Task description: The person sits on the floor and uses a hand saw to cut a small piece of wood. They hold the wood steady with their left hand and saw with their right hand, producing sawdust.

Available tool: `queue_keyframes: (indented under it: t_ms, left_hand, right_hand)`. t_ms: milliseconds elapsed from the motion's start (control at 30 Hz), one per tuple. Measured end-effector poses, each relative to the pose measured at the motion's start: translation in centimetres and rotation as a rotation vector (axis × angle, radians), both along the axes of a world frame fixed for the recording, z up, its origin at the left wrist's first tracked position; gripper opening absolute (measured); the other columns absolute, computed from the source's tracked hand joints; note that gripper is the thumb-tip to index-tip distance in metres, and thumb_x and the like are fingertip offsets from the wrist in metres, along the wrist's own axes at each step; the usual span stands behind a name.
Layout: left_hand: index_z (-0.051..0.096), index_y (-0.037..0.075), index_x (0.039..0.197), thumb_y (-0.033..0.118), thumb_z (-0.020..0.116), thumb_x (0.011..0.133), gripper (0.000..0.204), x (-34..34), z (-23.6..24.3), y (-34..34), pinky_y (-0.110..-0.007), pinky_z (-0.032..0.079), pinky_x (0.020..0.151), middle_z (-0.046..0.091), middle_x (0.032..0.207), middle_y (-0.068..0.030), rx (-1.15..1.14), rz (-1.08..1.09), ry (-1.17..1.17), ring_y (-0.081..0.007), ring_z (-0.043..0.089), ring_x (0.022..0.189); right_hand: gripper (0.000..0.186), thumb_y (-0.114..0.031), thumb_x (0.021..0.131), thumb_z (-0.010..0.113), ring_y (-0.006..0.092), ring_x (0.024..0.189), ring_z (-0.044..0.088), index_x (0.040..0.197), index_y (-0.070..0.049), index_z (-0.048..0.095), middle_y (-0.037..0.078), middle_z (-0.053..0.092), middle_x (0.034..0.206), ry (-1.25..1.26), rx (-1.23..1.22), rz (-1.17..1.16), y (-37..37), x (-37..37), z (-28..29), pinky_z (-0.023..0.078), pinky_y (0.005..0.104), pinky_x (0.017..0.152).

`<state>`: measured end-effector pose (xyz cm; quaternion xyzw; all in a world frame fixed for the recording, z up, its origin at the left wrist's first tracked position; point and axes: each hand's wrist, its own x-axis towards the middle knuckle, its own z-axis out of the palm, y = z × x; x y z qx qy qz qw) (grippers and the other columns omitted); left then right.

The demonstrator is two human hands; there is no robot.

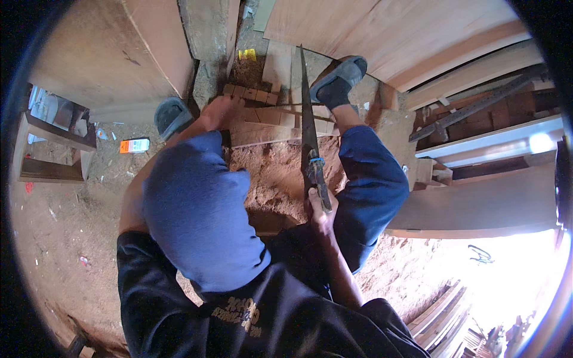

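My right hand (321, 209) grips the handle of a handsaw (309, 137), whose long dark blade points away from me between my legs. My left arm reaches down outside my left knee (200, 197), and my left hand (221, 110) is at small wooden blocks (255, 94); its finger shape is unclear. A light board with strips (268, 117) lies just beyond a reddish dirt patch (259, 167). My right foot (335, 82), in a grey slide and dark sock, is beside the blade. Another grey slide (172, 117) sits to the left.
Large wooden panels (107, 53) stand at upper left, and plywood sheets (394, 30) at upper right. A wooden frame (57, 164) is at left near an orange-and-white package (134, 145). Planks (477, 191) line the right side; loose timber (441, 316) lies at lower right.
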<state>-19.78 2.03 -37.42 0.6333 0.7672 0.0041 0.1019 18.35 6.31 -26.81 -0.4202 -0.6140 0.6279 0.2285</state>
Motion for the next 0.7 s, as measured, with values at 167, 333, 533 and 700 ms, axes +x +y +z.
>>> queue_keyframes:
  t_ms: [167,333,533,700]
  left_hand:
    - [0.061,0.004,0.112,0.032,0.070,0.079,0.043,1.1,-3.5,-0.4,-0.043,0.056,0.073,0.062,0.103,-0.0164,0.293,-0.152,0.119,-0.0335,0.066,0.085]
    - [0.058,0.002,0.114,0.041,0.073,0.079,0.054,3.1,-3.0,1.6,-0.046,0.056,0.076,0.065,0.101,-0.0201,0.167,-0.117,-0.078,-0.0378,0.067,0.088]
    - [0.056,0.001,0.115,0.048,0.074,0.080,0.061,4.2,-1.1,0.6,-0.049,0.055,0.080,0.067,0.098,-0.0257,0.031,-0.014,-0.223,-0.0424,0.067,0.092]
    - [0.056,0.001,0.115,0.052,0.073,0.079,0.064,3.5,-2.9,-1.1,-0.049,0.054,0.082,0.066,0.103,-0.0238,0.112,-0.046,-0.437,-0.0426,0.065,0.098]
  right_hand:
    - [0.021,-0.022,0.096,0.061,0.0059,0.055,0.041,0.082,-0.007,0.056,-0.005,0.046,0.065,-0.005,0.077,-0.062,-2.4,-1.3,-1.2,0.030,0.0245,0.050]
    - [0.023,-0.022,0.095,0.062,0.0054,0.062,0.043,0.079,-0.007,0.057,-0.005,0.048,0.068,0.004,0.093,-0.094,-2.7,-1.9,-2.1,0.034,0.0245,0.056]
    - [0.021,-0.023,0.095,0.064,0.0054,0.065,0.045,0.083,-0.007,0.059,-0.005,0.051,0.071,-0.004,-0.092,-0.121,-3.3,-3.4,-1.1,0.035,0.0245,0.058]
    - [0.020,-0.024,0.097,0.063,0.0054,0.065,0.046,0.086,-0.007,0.061,-0.005,0.051,0.071,-0.088,-0.270,-0.077,-3.6,-3.7,-0.6,0.035,0.0239,0.057]
